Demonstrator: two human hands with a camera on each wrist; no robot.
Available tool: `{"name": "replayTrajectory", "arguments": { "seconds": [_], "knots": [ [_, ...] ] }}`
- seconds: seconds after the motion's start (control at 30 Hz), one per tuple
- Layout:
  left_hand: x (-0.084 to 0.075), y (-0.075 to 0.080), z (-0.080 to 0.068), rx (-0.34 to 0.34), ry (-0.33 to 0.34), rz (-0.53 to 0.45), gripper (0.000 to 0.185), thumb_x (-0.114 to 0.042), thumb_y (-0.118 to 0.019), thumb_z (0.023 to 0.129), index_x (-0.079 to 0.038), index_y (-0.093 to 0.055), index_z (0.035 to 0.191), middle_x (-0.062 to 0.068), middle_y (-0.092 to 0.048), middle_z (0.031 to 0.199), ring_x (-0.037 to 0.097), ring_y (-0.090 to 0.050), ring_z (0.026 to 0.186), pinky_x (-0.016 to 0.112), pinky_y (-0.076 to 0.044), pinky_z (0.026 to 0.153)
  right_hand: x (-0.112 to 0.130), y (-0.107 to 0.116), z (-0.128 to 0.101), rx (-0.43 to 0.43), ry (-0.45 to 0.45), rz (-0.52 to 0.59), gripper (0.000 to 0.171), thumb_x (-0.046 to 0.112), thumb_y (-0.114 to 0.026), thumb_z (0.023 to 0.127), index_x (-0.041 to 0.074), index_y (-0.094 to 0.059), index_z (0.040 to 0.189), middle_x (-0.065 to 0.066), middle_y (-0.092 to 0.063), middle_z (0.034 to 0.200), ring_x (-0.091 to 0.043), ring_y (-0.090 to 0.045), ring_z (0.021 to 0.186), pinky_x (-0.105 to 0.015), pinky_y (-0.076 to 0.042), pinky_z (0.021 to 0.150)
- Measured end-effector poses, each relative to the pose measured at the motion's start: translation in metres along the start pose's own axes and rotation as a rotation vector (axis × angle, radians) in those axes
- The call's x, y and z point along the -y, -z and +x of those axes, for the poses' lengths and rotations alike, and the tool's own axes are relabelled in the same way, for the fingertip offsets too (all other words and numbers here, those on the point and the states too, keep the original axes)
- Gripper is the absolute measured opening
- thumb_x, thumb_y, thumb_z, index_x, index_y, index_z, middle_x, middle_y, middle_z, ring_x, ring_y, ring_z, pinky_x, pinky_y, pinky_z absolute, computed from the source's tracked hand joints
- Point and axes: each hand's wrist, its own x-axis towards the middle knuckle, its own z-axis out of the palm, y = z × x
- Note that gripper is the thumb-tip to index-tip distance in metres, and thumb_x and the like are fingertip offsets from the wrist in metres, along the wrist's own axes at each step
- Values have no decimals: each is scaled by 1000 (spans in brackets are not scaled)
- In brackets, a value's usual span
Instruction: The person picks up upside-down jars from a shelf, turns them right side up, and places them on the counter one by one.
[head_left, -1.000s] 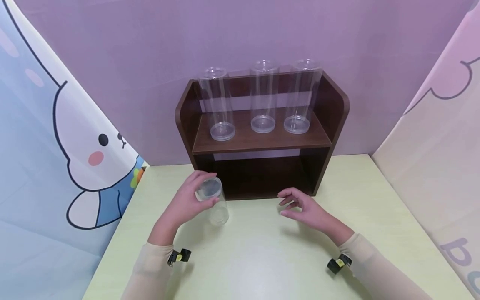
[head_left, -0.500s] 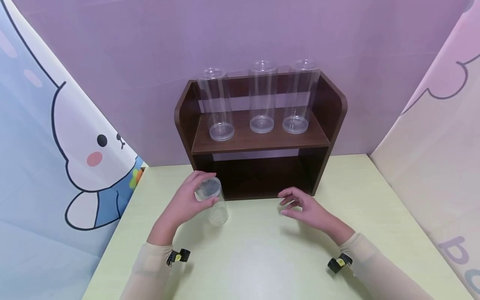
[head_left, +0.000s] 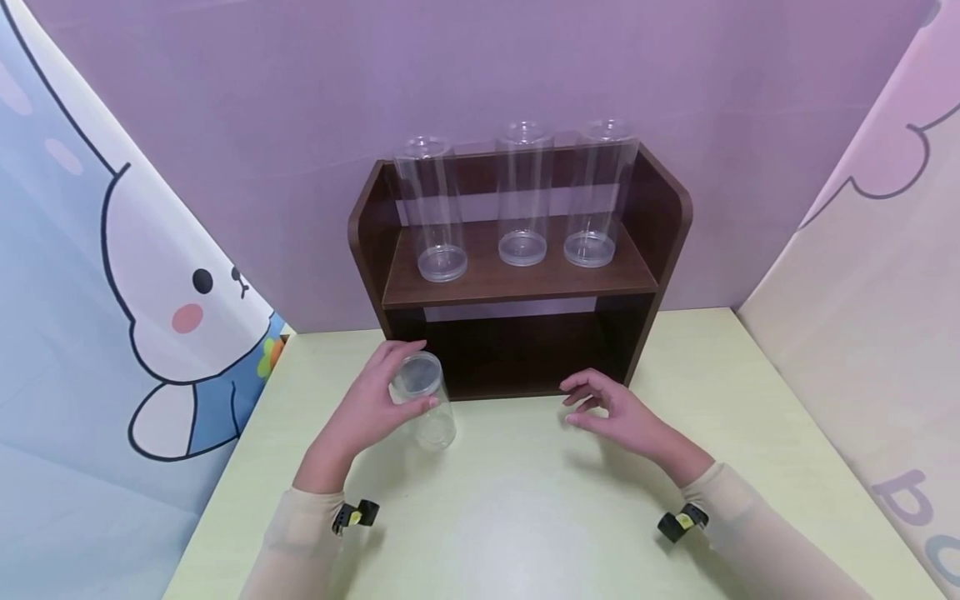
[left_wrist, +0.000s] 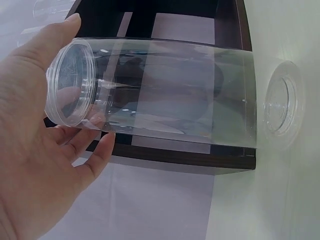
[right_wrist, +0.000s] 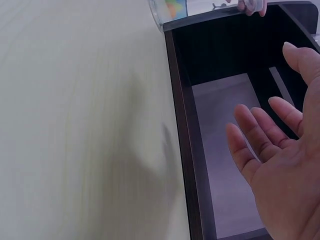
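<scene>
We count three clear jars (head_left: 525, 196) already upright on the shelf (head_left: 517, 279) at upper centre of the frame; a fourth clear jar (head_left: 425, 400) stands on the tabletop (head_left: 525, 517) at centre left, just in front of the shelf's lower opening; our left hand (head_left: 371, 406) curls around its upper part; our right hand (head_left: 618, 415) hovers loose-fingered and holding nothing at centre right; so we judge one jar is left.
</scene>
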Motion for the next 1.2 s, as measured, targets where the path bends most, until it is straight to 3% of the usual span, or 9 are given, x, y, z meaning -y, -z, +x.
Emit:
{"name": "replayTrajectory", "arguments": {
  "seconds": [0.3,0.4,0.53,0.7,0.9,1.03,1.2],
  "knots": [
    [-2,6,-2,-8,3,-16,88,-42,-94,91,-18,-52,164,-1,-51,155,25,-53,141,59,-49,118,3,5,-1,-94,74,-68,35,2,-82,99,12,-69,130,-5,-70,127,-46,-69,114,-42,-62,98],
    [-2,10,-5,-20,0,-33,87,-40,-95,90,-19,-53,162,-1,-53,154,24,-54,139,58,-52,115,7,9,-2,-160,104,-124,28,2,-81,100,12,-71,126,-2,-72,122,-36,-72,108,-42,-62,97],
    [0,15,-9,-45,-32,-57,82,-33,-94,92,-15,-54,161,3,-56,152,26,-55,139,59,-52,114,11,17,-4,-251,113,-203,23,3,-80,101,13,-73,121,1,-75,113,-20,-73,100,-31,-61,93],
    [9,20,-13,-84,-58,-75,69,-26,-87,99,-11,-55,158,7,-58,155,30,-56,140,61,-51,113,16,28,-5,-373,146,-229,21,-3,-79,99,8,-75,116,-6,-76,104,-13,-70,91,-18,-56,84],
    [21,23,-20,-133,-37,-93,56,-22,-80,104,-9,-58,154,10,-61,151,34,-60,136,61,-52,111,24,42,-2,-557,246,-302,21,-16,-79,92,-4,-74,109,-15,-74,95,-5,-64,87,-15,-52,80],
    [26,24,-24,-142,-22,-91,51,-20,-78,106,-7,-59,151,9,-63,148,32,-61,134,50,-54,110,40,51,-2,-662,269,-326,16,-20,-77,91,-14,-71,105,-22,-73,90,-2,-62,84,-14,-51,77],
    [29,23,-25,-151,-14,-101,46,-20,-76,107,-8,-61,149,7,-64,145,28,-62,131,30,-52,108,60,59,0,-771,255,-325,14,-20,-76,91,-17,-67,103,-25,-71,89,2,-63,81,-11,-50,77]
  ]
}}
